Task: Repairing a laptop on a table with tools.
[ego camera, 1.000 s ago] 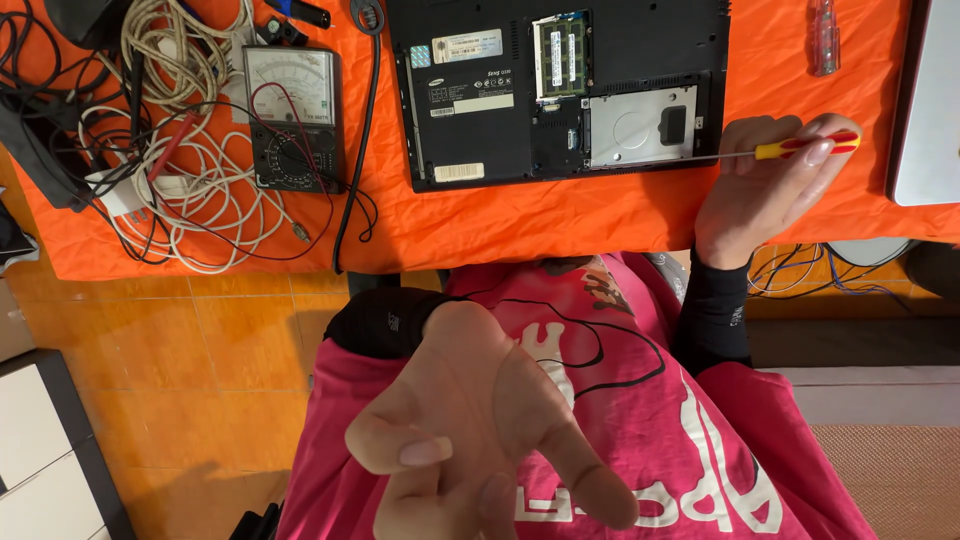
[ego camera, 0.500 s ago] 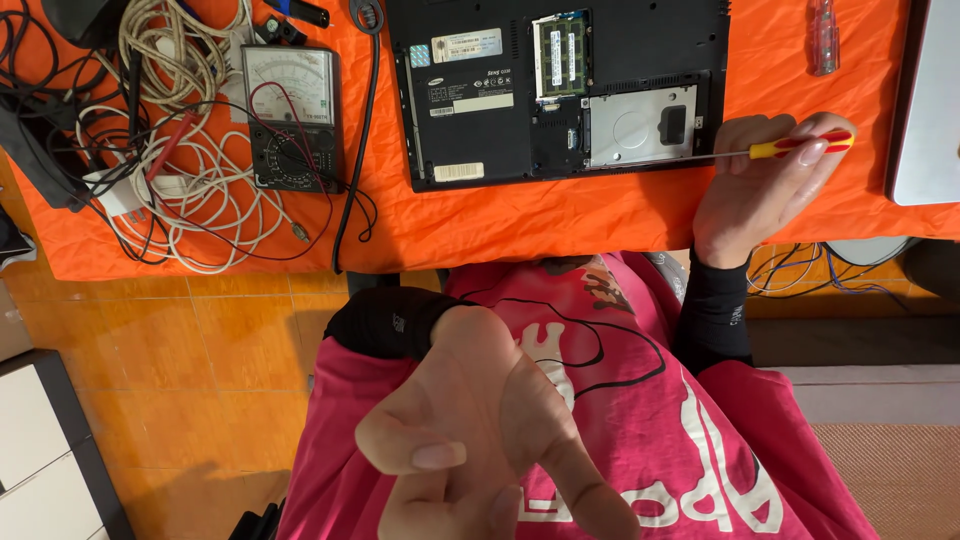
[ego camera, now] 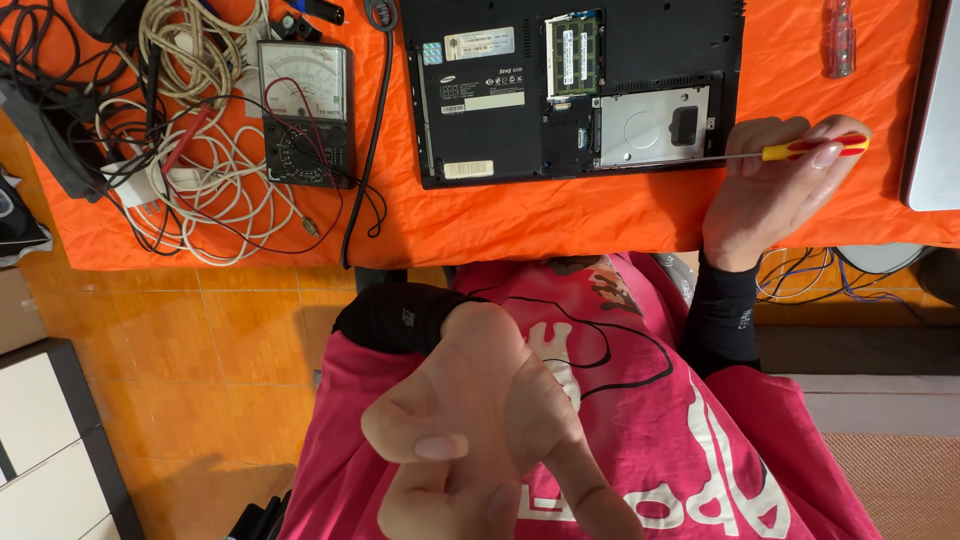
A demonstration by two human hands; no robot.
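Observation:
My right hand [ego camera: 765,190] grips a screwdriver with a red and yellow handle [ego camera: 812,148]. Its thin shaft runs left to the silver hard-drive cover [ego camera: 650,125] of a black laptop [ego camera: 570,85] that lies bottom-up on the orange cloth [ego camera: 560,215]. One panel is off, and green memory modules [ego camera: 573,42] show. My left hand [ego camera: 470,430] is raised close to the camera over my pink shirt, fingers loosely spread and pointing down. Nothing shows in it.
A black analog multimeter [ego camera: 305,110] with red and black leads lies left of the laptop, beside a tangle of white cables [ego camera: 200,170]. A second, clear-handled screwdriver [ego camera: 838,38] lies at top right. A silver device edge [ego camera: 935,110] is at far right. Tiled floor is below.
My left hand has drifted slightly and curled its fingers a little more. My right hand and the screwdriver stay almost still at the laptop.

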